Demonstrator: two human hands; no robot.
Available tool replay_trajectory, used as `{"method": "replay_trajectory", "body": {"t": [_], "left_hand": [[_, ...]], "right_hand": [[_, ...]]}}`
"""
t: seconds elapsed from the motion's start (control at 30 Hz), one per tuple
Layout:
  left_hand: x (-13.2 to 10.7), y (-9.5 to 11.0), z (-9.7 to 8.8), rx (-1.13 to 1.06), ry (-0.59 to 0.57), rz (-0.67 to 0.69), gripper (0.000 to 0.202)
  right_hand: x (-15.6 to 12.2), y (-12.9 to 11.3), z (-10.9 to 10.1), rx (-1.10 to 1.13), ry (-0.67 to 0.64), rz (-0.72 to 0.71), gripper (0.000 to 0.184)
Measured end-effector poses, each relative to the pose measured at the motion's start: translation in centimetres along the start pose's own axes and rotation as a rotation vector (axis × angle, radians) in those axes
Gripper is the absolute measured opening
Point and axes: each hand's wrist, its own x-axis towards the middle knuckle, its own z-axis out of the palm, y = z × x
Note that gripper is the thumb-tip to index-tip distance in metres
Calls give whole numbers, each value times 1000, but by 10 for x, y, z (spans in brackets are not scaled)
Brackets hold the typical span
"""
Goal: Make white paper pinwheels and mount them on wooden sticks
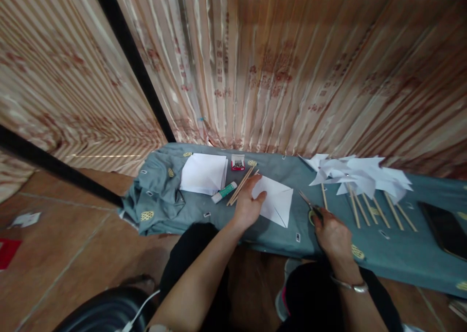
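My left hand grips the left edge of a white paper square, its thumb lying on top. Slits run in from the paper's right-hand corners. In my right hand is a pair of scissors, blades pointing away toward the paper but apart from it. Beside my left hand lie several thin wooden sticks and a green and white glue stick. Farther left rests a stack of white paper. Behind the sticks, a small red box stands open with small dark pieces inside.
Several white paper pinwheels on sticks lie overlapping at the right. A dark phone is near the right end of the cloth-covered table. A striped curtain hangs behind, and a black pole slants down at the left.
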Motion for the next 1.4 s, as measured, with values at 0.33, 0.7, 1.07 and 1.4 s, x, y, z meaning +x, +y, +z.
{"method": "replay_trajectory", "body": {"t": [0.33, 0.7, 1.07, 1.4], "left_hand": [[-24, 18, 30, -103, -207, -48, 36], [-17, 33, 20, -232, -286, -52, 17], [22, 27, -28, -289, 42, -74, 12], [28, 11, -112, 11, 315, 10, 20]], "right_hand": [[-9, -19, -8, -19, 51, -49, 49], [12, -49, -31, 28, -115, -294, 32], [43, -107, -12, 57, -188, -465, 30], [52, -67, -14, 186, -113, -305, 32]]}}
